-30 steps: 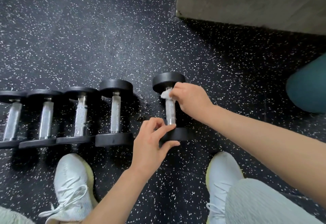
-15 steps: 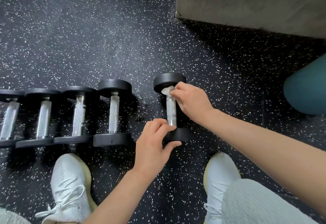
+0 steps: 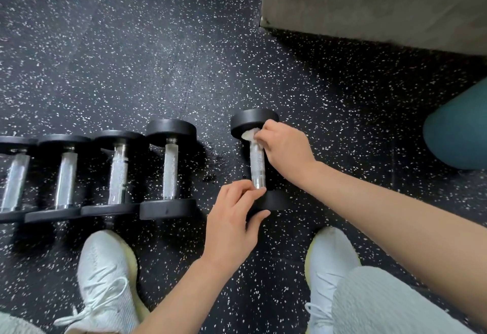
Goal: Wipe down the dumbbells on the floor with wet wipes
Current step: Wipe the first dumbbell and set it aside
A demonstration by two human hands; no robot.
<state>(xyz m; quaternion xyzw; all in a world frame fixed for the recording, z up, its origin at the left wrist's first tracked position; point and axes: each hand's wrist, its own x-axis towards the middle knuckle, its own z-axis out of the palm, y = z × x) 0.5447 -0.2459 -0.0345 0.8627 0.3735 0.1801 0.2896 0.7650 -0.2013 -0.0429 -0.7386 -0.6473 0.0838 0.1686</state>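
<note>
Chrome, knurled: the handle of the dumbbell in work.

Head view. It lies on the floor with its handle running near to far, set apart to the right of a row of four like it. The right hand pinches a bunched white wipe in curled fingers against the far end of the handle, where it meets the far head. The left hand grips the near head, fingers curled over its top and thumb along its near face.

Judgement: the heads are round discs, so the weight will roll sideways. The left hand should brace it, or turn it in small steps to bring the underside up. Knurling traps grime, so wrap the wipe round the bar and twist while drawing it nearward. Work the collar seam as well.

Materials: heads matt black, rubber-like; bars bright metal, cross-hatched in the middle and smooth at the ends. Floor black, speckled white. White knit shoes near. Grey block far right; teal ball at the right edge.
</note>
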